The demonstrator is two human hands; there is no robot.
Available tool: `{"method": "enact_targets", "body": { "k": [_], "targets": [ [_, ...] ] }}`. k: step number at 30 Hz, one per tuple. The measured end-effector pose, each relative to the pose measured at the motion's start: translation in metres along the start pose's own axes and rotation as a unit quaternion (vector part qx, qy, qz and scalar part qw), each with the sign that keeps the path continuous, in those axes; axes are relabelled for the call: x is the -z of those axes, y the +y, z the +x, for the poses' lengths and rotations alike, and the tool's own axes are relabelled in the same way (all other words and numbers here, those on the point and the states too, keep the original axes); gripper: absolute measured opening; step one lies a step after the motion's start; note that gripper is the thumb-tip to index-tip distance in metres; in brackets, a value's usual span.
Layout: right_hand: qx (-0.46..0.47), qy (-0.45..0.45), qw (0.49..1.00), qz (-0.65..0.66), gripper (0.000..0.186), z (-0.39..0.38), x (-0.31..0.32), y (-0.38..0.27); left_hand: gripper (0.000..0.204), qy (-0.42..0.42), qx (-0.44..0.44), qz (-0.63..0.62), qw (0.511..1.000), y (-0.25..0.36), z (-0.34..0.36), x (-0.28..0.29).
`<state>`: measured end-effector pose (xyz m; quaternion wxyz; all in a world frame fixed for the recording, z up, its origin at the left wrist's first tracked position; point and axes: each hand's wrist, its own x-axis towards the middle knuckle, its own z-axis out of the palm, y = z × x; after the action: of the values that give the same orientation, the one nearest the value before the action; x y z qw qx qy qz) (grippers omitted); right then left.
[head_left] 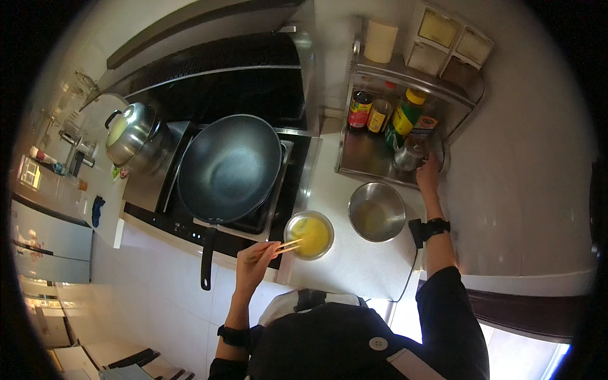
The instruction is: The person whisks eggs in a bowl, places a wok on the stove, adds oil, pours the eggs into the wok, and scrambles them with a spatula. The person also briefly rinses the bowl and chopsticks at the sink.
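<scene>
My left hand (pixel 256 261) grips a pair of wooden chopsticks (pixel 288 246) whose tips rest at the rim of a small glass bowl of beaten yellow egg (pixel 309 235) on the white counter. My right hand (pixel 428 173) reaches into the lower shelf of a metal rack (pixel 361 152) and touches a small metal pot with a lid (pixel 408 156). An empty steel bowl (pixel 376 211) sits between the egg bowl and my right forearm. A dark empty wok (pixel 229 168) stands on the stove, left of the egg bowl, its handle pointing toward me.
Bottles and jars (pixel 387 114) line the rack's back. A lidded steel pot (pixel 130 132) sits on the far left burner under the range hood (pixel 221 57). Pale containers (pixel 443 38) stand on the rack's top shelf.
</scene>
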<state>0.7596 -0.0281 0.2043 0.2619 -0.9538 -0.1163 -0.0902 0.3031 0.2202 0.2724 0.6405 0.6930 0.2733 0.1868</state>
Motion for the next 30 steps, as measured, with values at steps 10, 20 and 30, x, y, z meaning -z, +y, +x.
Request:
{"method": "enact_targets", "body": {
  "k": [10,20,30],
  "targets": [
    [-0.199,-0.219,0.863,0.409,0.032,-0.001,0.001,0.044,0.018,0.0,-0.004,-0.017,1.0,-0.003,-0.001,0.004],
    [-0.066,-0.22,0.836,0.499,0.028,-0.045,0.103,-0.032,0.019,-0.031,-0.034,0.037,0.998,-0.013,0.001,0.016],
    [-0.015,-0.287,0.847,0.447,0.022,-0.071,0.158,-0.202,0.021,-0.039,-0.072,0.064,0.995,-0.022,0.001,0.018]
  ]
}}
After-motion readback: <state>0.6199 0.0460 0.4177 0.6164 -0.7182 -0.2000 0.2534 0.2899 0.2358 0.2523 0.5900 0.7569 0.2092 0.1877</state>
